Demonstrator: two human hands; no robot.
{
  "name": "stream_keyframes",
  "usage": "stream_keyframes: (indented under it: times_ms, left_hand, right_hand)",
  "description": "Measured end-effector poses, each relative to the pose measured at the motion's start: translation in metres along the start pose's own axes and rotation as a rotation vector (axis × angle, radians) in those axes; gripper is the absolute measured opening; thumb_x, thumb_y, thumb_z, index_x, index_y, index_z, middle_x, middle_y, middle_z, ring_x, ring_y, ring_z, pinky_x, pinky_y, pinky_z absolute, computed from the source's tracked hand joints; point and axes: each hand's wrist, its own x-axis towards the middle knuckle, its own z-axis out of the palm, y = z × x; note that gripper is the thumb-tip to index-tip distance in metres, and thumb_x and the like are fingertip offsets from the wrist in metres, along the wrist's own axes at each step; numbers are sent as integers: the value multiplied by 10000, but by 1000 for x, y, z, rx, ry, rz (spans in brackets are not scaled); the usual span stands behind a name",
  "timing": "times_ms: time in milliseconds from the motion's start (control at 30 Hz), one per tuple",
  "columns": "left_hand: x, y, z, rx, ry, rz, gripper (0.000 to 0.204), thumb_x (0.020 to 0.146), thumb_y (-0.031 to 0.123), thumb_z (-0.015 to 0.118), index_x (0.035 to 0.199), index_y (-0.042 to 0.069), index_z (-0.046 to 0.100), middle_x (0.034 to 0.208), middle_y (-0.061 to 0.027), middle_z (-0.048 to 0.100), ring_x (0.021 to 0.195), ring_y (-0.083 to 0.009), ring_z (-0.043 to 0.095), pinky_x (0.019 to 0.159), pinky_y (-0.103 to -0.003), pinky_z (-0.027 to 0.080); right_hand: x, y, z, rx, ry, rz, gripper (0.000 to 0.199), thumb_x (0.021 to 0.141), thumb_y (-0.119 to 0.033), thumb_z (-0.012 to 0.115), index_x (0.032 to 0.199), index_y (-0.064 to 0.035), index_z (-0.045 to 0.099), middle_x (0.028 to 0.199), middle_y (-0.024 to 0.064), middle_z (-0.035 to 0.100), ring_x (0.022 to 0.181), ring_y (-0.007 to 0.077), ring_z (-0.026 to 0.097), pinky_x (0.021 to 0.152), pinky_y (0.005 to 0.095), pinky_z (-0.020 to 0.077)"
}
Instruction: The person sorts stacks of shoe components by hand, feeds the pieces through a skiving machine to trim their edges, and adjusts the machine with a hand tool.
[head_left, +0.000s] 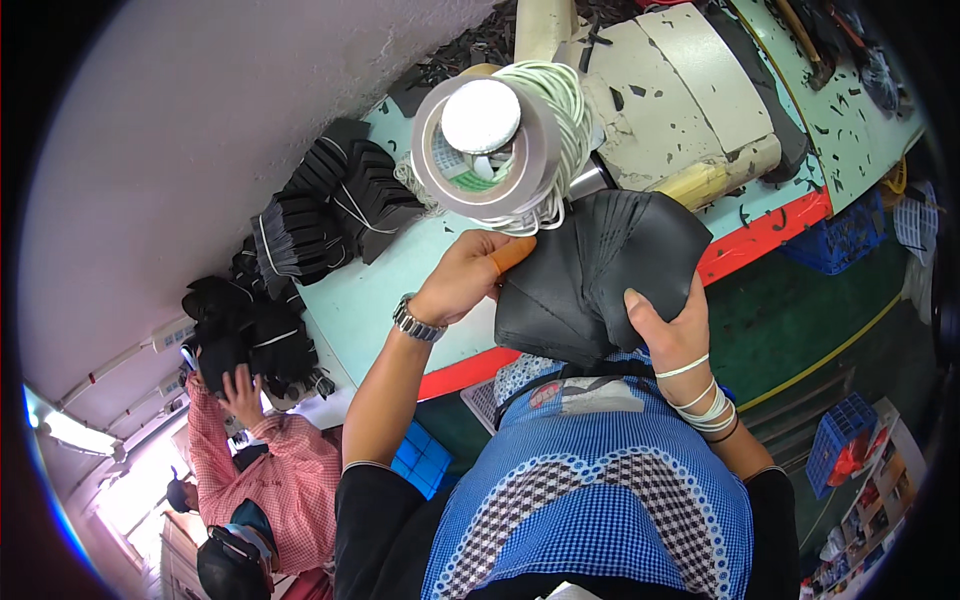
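A fanned stack of black cut leather pieces (600, 270) sits in front of my chest, held in both hands. My left hand (465, 275), with a wristwatch and an orange finger cot, pinches the stack's left upper edge. My right hand (665, 325), with white rubber bands round the wrist, grips the stack from below on the right. Just above the stack stands a roll of tape (480, 140) with white elastic cord (565, 110) coiled round it.
The pale green workbench (400, 280) has a red front edge and bundles of black pieces (330, 205) tied with bands. A cream machine (680, 90) lies behind. Blue crates (835, 240) stand on the green floor. Another person in a red checked shirt (270, 480) works at lower left.
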Motion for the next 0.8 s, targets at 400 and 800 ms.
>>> stream_keyframes:
  times_ms: [400, 800]
  left_hand:
    - [-6, -10, -2, -193, -26, 159, 204, 943, 238, 653, 905, 38, 659, 736, 66, 575, 578, 11, 460, 487, -175, 332]
    - [1, -9, -3, -47, -119, 94, 192, 933, 229, 653, 946, 39, 627, 690, 57, 563, 568, 8, 489, 490, -158, 362]
  right_hand:
    - [0, -1, 4, -4, 39, -12, 524, 788, -84, 732, 1202, 49, 439, 1104, 127, 581, 980, 175, 580, 883, 299, 474]
    - [-2, 1, 4, -20, 52, -10, 566, 779, -83, 742, 1226, 48, 421, 1135, 144, 572, 1010, 190, 583, 901, 316, 476]
